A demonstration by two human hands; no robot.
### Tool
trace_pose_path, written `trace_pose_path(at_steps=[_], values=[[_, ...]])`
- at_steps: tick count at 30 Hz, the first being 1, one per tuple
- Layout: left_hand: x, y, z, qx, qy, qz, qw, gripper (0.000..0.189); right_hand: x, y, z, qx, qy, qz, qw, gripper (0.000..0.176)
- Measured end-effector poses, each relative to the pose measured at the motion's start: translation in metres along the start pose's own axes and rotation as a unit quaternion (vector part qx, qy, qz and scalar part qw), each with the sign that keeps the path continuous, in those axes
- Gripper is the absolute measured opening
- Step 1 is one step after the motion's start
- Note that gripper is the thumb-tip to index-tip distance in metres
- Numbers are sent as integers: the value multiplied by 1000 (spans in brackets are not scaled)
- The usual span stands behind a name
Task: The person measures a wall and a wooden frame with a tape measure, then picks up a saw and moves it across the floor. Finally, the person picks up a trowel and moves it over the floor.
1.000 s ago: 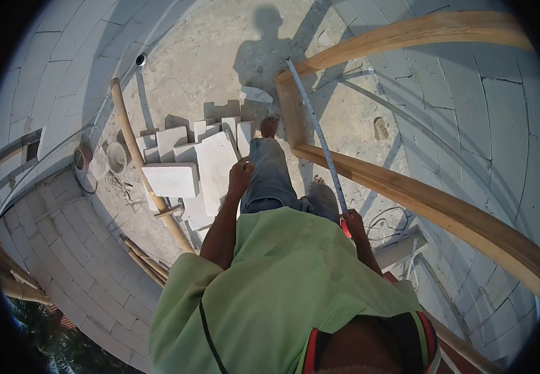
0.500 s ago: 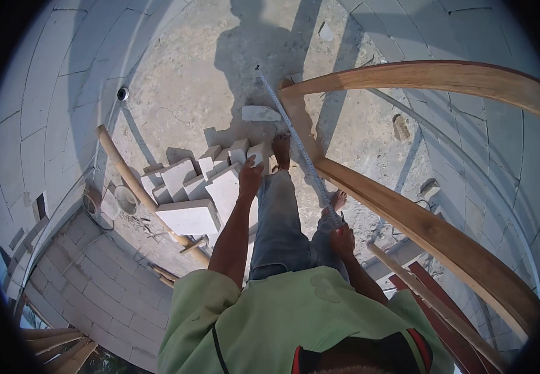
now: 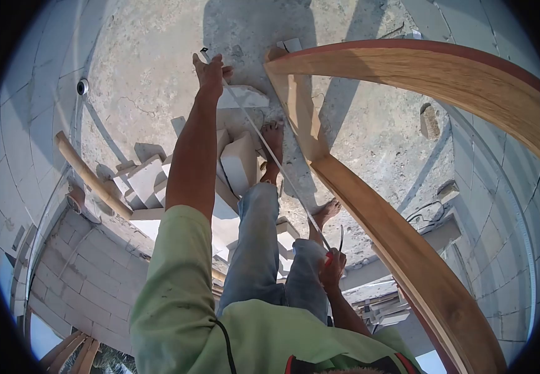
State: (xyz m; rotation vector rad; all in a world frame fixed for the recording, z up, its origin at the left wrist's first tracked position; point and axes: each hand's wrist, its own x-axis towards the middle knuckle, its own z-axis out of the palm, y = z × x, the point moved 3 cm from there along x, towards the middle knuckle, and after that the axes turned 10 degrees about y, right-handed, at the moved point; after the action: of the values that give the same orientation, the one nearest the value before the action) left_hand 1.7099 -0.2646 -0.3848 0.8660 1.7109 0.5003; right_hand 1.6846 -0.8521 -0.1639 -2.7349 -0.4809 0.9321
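Note:
My right hand (image 3: 332, 271) is closed around a tape measure with a red case (image 3: 328, 257), low beside my knee. From it the pale tape blade (image 3: 264, 144) runs slantwise up past my feet, its dark hooked end beyond my left hand. My left hand (image 3: 209, 73) is stretched far forward with its fingers around the blade near that end. Just past my feet lies a pale block (image 3: 245, 96), close to my left wrist. A wooden frame (image 3: 310, 128) stands to the right of the blade, its corner near my foot.
Pale blocks (image 3: 240, 163) are heaped by my left leg. A round wooden pole (image 3: 92, 177) leans at the left. Curved-looking beams of the frame (image 3: 407, 237) cross the right side. Block walls (image 3: 95, 262) enclose the rough floor.
My left hand has left the block pile and reached forward to the end of the blade. The blade's end has shifted left. My right hand still holds the tape measure.

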Motion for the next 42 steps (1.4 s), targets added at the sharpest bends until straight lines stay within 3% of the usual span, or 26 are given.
trace_pose_path(at_steps=[2, 3, 5, 12, 14, 18, 19, 20, 21, 23, 27, 29, 32, 36, 38, 40, 42], values=[[17, -24, 17, 0, -45, 48, 998, 76, 7, 18, 21, -9, -5, 20, 1000, 41], [22, -37, 24, 8, -42, 42, 998, 76, 9, 26, 31, -13, 6, 36, 999, 41], [26, -57, 40, 39, -123, 33, 991, 67, 13, 45, 53, -22, -8, 51, 998, 43], [48, -96, 72, 106, -164, 51, 979, 53, 22, 71, 103, -2, -44, 76, 996, 42], [53, -96, 79, 127, -185, 92, 970, 50, 25, 70, 114, 3, -60, 81, 995, 41], [71, -114, 87, 208, -167, 119, 956, 41, 24, 74, 130, 34, -94, 121, 988, 46], [99, -145, 92, 363, -212, 250, 872, 45, 26, 75, 137, 45, -90, 125, 987, 45], [114, -165, 96, 499, -246, 369, 744, 49, 28, 76, 142, 46, -90, 126, 987, 45], [110, -164, 96, 500, -247, 368, 744, 49, 31, 78, 145, 48, -82, 121, 988, 41], [84, -142, 98, 522, -206, 500, 660, 32, 34, 81, 154, 51, -76, 117, 989, 37], [55, -115, 105, 574, -226, 410, 672, 25, 39, 90, 163, 27, -72, 142, 987, 39], [58, -117, 99, 421, -234, 259, 837, 26, 39, 94, 168, 24, -79, 145, 986, 38], [55, -119, 94, 369, -264, 214, 865, 29, 35, 103, 175, 44, -93, 138, 985, 38], [51, -128, 92, 348, -270, 229, 868, 31, 35, 120, 186, 16, -118, 150, 982, 42], [41, -123, 90, 149, -238, 35, 959, 36, 35, 122, 189, 15, -143, 159, 977, 47], [43, -129, 91, 130, -241, 23, 961, 39, 39, 121, 189, 40, -96, 134, 985, 36], [47, -135, 92, 111, -244, 12, 963, 41, 44, 123, 191, 38, -99, 142, 984, 36]])
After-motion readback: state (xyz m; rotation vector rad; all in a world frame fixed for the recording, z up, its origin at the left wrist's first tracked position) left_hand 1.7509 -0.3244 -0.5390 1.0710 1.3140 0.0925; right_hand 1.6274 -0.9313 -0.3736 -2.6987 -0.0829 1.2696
